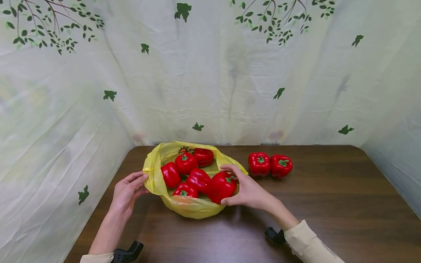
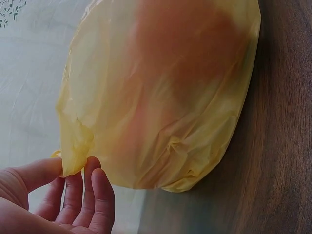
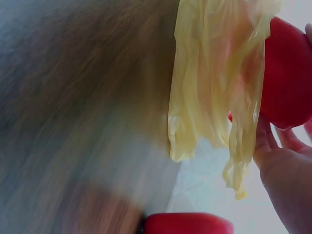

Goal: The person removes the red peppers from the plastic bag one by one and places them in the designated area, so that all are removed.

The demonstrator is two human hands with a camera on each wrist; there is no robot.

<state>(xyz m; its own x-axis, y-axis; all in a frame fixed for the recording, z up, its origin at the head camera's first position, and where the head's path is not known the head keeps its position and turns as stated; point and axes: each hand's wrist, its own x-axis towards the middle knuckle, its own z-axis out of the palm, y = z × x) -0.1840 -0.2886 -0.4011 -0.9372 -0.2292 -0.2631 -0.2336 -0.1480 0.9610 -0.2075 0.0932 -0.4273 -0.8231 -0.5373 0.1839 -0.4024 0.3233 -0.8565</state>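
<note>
A yellow plastic bag point(image 1: 197, 211) stands wide-mouthed on the table, with several red bell peppers point(image 1: 186, 163) inside. My left hand point(image 1: 126, 191) pinches the bag's left rim between thumb and fingers; the left wrist view shows the folded edge in that grip. At the right side of the mouth, my right hand point(image 1: 248, 190) grips a red bell pepper point(image 1: 222, 188) with its green stem facing right. In the right wrist view this pepper point(image 3: 290, 78) is beside the bag's hanging edge point(image 3: 209, 87), and part of the hand is cut off.
Two more red bell peppers point(image 1: 260, 164) sit side by side on the brown wooden table point(image 1: 329, 204), right of the bag. A pale cloth with printed leaves point(image 1: 210, 73) hangs behind the table and at both sides.
</note>
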